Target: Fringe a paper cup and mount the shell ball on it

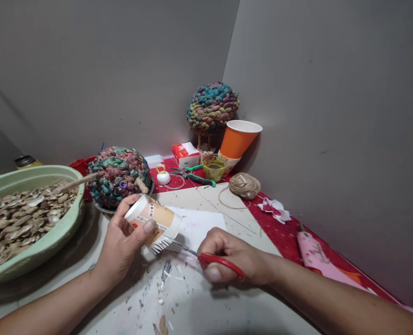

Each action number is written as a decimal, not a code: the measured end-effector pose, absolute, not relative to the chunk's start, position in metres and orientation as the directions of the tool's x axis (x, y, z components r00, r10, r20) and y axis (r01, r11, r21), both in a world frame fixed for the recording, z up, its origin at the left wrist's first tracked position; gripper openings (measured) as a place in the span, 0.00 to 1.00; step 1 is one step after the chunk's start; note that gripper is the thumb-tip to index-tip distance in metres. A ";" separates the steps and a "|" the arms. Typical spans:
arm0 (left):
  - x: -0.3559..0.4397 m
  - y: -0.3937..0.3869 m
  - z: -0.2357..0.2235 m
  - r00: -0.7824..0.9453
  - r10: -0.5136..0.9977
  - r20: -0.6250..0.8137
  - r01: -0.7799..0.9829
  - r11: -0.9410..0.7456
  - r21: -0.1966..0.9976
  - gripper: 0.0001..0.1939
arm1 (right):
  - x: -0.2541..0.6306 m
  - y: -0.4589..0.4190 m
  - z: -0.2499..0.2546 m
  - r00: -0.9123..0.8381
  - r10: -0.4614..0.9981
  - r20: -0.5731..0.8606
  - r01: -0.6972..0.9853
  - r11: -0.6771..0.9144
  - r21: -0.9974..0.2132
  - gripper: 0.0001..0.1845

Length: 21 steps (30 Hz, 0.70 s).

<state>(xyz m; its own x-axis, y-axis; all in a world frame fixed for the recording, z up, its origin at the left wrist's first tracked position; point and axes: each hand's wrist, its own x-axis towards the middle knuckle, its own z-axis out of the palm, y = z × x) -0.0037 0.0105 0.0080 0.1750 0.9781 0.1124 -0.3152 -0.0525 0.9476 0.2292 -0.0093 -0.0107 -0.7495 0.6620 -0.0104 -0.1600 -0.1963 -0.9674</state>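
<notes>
A printed paper cup [163,217] lies tilted in my left hand [120,239], thumb on its side and fingers around the far side. Part of its rim is cut into a fringe of thin white strips [159,245]. My right hand [229,255] is closed around the red handles of a pair of scissors [223,261]. The blades reach the cup's edge beside the fringe. Under the cup, a sheet of white paper [206,225] rests on the paint-marked board [206,304].
A green basket of shells [70,216] stands left, beside a multicoloured shell-covered ball [117,174]. A second ball [211,107], orange cups [239,139], green-handled pliers [199,179], a greenish bowl [214,168] and a twine ball [244,186] stand toward the wall corner.
</notes>
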 end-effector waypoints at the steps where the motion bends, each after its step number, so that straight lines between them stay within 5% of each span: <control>1: -0.004 0.011 0.007 0.178 0.977 0.121 -0.312 -0.060 0.948 0.26 | 0.229 -0.009 -0.011 -0.750 0.661 -0.009 -0.160 -0.195 -0.968 0.31; 21: -0.002 0.011 0.010 0.192 0.978 0.082 -0.328 -0.014 0.944 0.27 | 0.233 -0.009 -0.007 -0.805 0.591 -0.048 -0.088 -0.200 -0.976 0.31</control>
<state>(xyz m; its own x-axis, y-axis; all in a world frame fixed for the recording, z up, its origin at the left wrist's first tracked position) -0.0023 0.0106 0.0104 0.1921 0.9780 0.0816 -0.3283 -0.0143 0.9445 0.2333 -0.0092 -0.0067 -0.8050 0.5914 -0.0482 -0.0883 -0.1997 -0.9759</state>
